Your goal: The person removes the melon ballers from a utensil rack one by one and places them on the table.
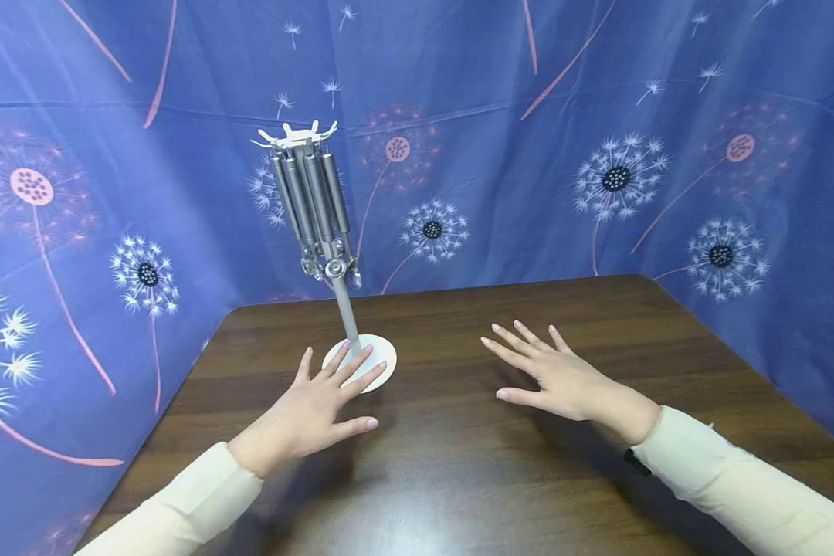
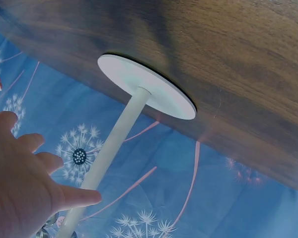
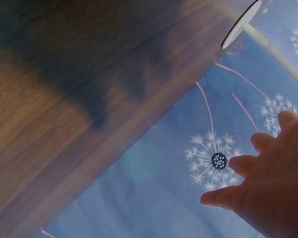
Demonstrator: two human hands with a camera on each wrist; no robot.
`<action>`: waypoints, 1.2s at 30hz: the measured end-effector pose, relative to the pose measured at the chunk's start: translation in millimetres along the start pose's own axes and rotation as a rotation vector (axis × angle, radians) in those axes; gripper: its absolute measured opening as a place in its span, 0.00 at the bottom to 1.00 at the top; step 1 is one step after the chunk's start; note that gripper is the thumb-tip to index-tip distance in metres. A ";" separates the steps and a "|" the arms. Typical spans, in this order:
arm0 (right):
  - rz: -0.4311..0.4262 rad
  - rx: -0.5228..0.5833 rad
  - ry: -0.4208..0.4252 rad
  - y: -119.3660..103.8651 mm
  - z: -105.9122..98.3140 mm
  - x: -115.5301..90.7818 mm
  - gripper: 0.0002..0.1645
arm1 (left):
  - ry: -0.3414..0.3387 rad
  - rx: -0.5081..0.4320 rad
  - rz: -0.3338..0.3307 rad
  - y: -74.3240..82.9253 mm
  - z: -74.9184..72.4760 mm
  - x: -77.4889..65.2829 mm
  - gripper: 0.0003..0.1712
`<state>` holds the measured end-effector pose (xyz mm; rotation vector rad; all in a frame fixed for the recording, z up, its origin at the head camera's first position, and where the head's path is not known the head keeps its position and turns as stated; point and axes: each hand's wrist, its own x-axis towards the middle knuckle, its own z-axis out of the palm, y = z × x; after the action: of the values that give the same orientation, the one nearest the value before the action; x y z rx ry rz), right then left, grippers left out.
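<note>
A wind chime (image 1: 313, 193) with several grey metal tubes and clear beads hangs from a white rack with prongs at the top of a stand. The stand's white pole (image 1: 345, 309) rises from a round white base (image 1: 382, 357) on the table. My left hand (image 1: 313, 413) is spread in front of the base, its fingertips overlapping it in the head view; it holds nothing. Over the table's right half, my right hand (image 1: 559, 378) is also spread and holds nothing. In the left wrist view the base (image 2: 139, 82) and pole (image 2: 114, 139) show beyond the left hand (image 2: 20, 183).
The dark brown wooden table (image 1: 445, 463) has rounded far corners. Behind and beside it hangs a blue cloth (image 1: 500, 193) printed with white and pink dandelions. A small black item (image 1: 637, 462) shows under the right sleeve's cuff.
</note>
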<state>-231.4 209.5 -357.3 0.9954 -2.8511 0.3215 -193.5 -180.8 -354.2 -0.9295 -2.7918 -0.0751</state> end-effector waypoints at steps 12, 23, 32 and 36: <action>0.006 0.006 0.027 2.2 2.9 -8.2 0.44 | 0.048 0.032 0.090 -1.2 -2.6 -2.7 0.41; -0.008 -0.005 0.048 0.5 2.1 -8.3 0.44 | 0.029 -0.017 0.048 -3.0 -2.4 -7.4 0.43; -0.023 0.009 0.065 -0.5 -3.7 -4.0 0.45 | 0.028 -0.071 0.036 -2.9 -9.0 -11.4 0.44; -0.047 -0.003 0.079 -1.8 -7.7 -1.3 0.44 | 0.007 -0.116 0.046 -5.8 -11.7 -13.9 0.43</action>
<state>-229.0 210.7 -349.7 1.0244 -2.7528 0.3444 -184.1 -194.9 -345.5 -1.0175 -2.7835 -0.2356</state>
